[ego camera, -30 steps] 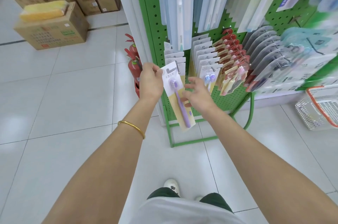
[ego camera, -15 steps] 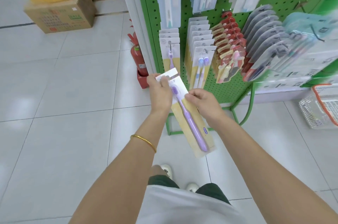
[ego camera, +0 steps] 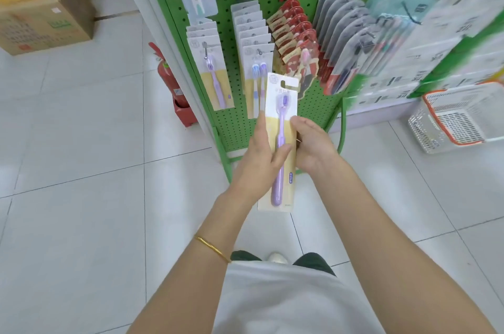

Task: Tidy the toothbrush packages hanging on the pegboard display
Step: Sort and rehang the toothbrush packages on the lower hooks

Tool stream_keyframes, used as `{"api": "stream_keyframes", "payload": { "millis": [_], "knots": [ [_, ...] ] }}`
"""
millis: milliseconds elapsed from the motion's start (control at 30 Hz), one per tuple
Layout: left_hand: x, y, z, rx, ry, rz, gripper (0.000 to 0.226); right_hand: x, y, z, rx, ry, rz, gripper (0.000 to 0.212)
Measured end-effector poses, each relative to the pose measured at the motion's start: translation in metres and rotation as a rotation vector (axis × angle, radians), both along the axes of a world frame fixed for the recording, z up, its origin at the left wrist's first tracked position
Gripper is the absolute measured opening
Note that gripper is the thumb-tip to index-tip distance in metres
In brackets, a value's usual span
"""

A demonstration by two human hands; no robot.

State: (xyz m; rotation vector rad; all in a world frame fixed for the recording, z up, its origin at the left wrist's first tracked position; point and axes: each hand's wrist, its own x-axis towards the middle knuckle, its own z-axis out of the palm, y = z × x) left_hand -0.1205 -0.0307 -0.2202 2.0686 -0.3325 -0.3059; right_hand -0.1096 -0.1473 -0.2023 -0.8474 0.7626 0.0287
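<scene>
The purple toothbrush package (ego camera: 280,110) is off the pegs, held upright just in front of the lower part of the green pegboard (ego camera: 234,126) with its hang-hole end up. The left hand (ego camera: 259,161) grips its left edge, with the thumb across the front over the brush handle and the other fingers hidden behind the card. The right hand (ego camera: 313,145) curls its fingers (ego camera: 298,123) round the right edge, clamping the card.

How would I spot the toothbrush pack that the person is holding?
Look at the green pegboard display. In front of its lower part, the left hand and right hand grip a long white-and-yellow card pack with one purple toothbrush. Matching packs hang on the board; this one hangs on nothing.
</scene>
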Motion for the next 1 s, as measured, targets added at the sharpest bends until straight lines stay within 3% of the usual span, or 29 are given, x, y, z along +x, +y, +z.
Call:
{"api": "stream_keyframes", "payload": {
  "millis": [133, 267, 367, 533, 667, 733, 833, 1000],
  "knots": [
    [-0.015, -0.001, 0.014, 0.111, -0.001, -0.160, 0.083, -0.003, -0.018, 0.003, 0.002, 0.007, -0.201, 0.016],
    [-0.025, -0.006, 0.023, 0.201, -0.136, -0.182, 0.074, -0.003, -0.029, 0.008, 0.023, -0.023, -0.296, 0.013],
    [-0.028, -0.010, 0.025, 0.356, -0.152, -0.254, 0.092, -0.004, -0.036, 0.010, 0.081, -0.048, -0.336, 0.005],
    [-0.033, -0.017, 0.025, 0.393, -0.081, -0.326, 0.107, -0.015, -0.044, 0.014, 0.136, -0.065, -0.280, 0.025],
    [-0.034, -0.022, 0.035, 0.220, 0.185, -0.314, 0.092, -0.027, -0.052, 0.012, -0.083, -0.101, -0.094, 0.024],
    [-0.032, -0.023, 0.039, -0.015, 0.341, -0.239, 0.075, -0.034, -0.052, 0.008, -0.179, -0.126, 0.018, 0.020],
    [-0.030, -0.021, 0.040, -0.323, 0.548, -0.150, 0.060, -0.041, -0.045, 0.002, -0.239, -0.153, -0.029, 0.009],
    [-0.030, -0.014, 0.037, -0.380, 0.632, -0.141, 0.041, -0.045, -0.042, -0.001, -0.366, -0.168, 0.011, 0.020]
  ]
}}
